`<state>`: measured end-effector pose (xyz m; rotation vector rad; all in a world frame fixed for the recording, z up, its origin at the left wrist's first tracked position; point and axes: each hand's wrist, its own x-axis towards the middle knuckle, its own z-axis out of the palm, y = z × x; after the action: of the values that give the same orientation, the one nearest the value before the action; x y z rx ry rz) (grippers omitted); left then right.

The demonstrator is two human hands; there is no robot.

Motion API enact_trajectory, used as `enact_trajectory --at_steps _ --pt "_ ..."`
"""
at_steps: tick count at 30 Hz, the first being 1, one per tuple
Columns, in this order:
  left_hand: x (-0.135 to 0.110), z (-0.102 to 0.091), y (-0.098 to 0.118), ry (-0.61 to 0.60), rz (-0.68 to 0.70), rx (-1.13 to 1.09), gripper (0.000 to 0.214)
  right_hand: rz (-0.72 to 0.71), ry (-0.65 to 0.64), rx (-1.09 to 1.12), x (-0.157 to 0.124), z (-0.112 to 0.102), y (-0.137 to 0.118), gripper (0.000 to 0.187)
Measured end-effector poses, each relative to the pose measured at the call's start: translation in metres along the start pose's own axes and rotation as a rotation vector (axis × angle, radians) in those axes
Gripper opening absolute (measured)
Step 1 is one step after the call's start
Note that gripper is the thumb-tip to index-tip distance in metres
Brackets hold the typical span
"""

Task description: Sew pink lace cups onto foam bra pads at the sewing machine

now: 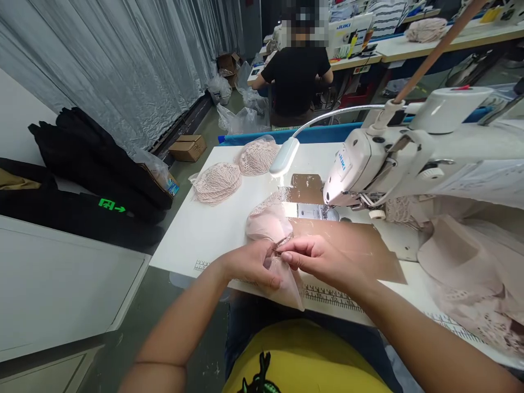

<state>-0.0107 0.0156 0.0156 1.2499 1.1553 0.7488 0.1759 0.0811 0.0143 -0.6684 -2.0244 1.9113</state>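
At the table's front edge, my left hand (256,265) is closed on a pale pink bra piece (268,221) with a moulded cup and sheer mesh. The mesh (289,289) hangs down over the edge below my fingers. My right hand (313,256) pinches the same piece from the right, thumb and forefinger together close to my left fingers. A small dark thin item shows between the fingertips, too small to name. The sewing machine (347,164) stands just beyond, its needle area apart from the bra piece.
Two stacks of lace cups (216,183) lie at the table's far left. A lamp (284,157) hangs over the table. More pink bra pieces (462,262) are heaped at the right. A ruler strip (331,297) runs along the front edge. Ahead sits another person (297,82).
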Motion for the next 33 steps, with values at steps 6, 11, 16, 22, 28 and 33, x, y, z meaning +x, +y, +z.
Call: enact_trajectory --at_steps 6,11,16,22,28,33 --pt "-0.021 -0.065 0.02 -0.264 -0.121 0.32 0.048 0.055 0.382 -0.582 -0.04 -0.034 0.023 0.036" --pt "-0.035 -0.11 0.024 0.48 -0.073 0.919 0.046 0.091 0.689 -1.233 -0.089 -0.084 0.073 0.042" --pt "-0.017 -0.07 0.016 0.316 0.153 1.075 0.047 0.062 0.77 -1.1 -0.104 -0.082 0.073 0.033" --pt "0.019 -0.035 -0.009 0.213 0.188 1.021 0.028 0.19 0.618 -0.255 -0.078 -0.035 0.052 0.042" --pt "0.016 -0.021 0.002 0.34 0.245 0.849 0.021 0.207 0.419 0.263 -0.034 0.004 0.038 0.061" --pt "-0.002 0.001 0.01 0.248 0.25 0.842 0.024 -0.021 0.368 0.455 -0.01 0.02 0.029 0.035"
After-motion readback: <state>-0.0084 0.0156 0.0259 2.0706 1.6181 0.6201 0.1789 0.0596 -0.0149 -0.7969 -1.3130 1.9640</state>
